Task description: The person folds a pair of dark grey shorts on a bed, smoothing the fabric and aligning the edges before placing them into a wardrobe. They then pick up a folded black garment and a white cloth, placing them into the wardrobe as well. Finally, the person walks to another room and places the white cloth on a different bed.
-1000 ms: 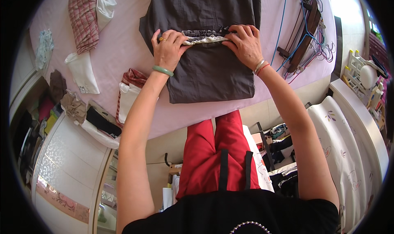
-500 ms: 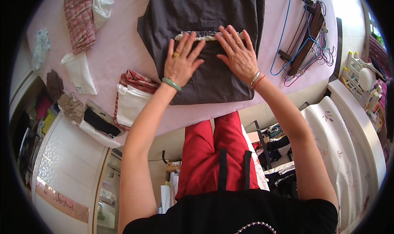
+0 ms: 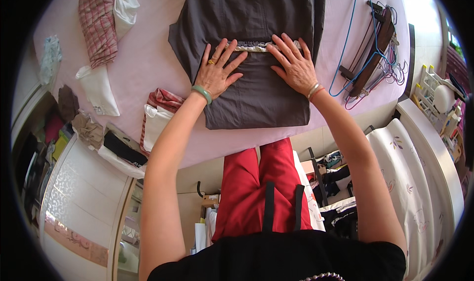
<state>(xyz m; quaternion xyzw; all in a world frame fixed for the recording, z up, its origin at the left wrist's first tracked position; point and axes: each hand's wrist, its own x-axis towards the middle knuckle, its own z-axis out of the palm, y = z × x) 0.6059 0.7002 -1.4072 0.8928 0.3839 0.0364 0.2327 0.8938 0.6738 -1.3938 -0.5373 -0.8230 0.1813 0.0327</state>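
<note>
A dark grey garment (image 3: 247,98) lies on the bed, its near part folded over into a flap. Across it runs a strip of gathered white and grey edging (image 3: 252,47). Flat on the cloth at the left end of this strip is my left hand (image 3: 217,71), fingers spread, with a ring and a green bangle. My right hand (image 3: 295,66) presses flat at the strip's right end, fingers also apart; a silver bangle and a red cord circle its wrist. Part of the edging is hidden under the fingers. The garment's far end runs out of view.
On the pink bed sheet (image 3: 143,59), red checked cloth (image 3: 98,27) and white cloth (image 3: 98,91) lie at left. A folded white and checked piece (image 3: 155,125) is beside my left forearm. Several hangers (image 3: 370,54) lie at right. A white patterned cover (image 3: 395,167) hangs below.
My hands have moved slightly apart along the edging, exposing more of its middle. The whole view has shifted a little.
</note>
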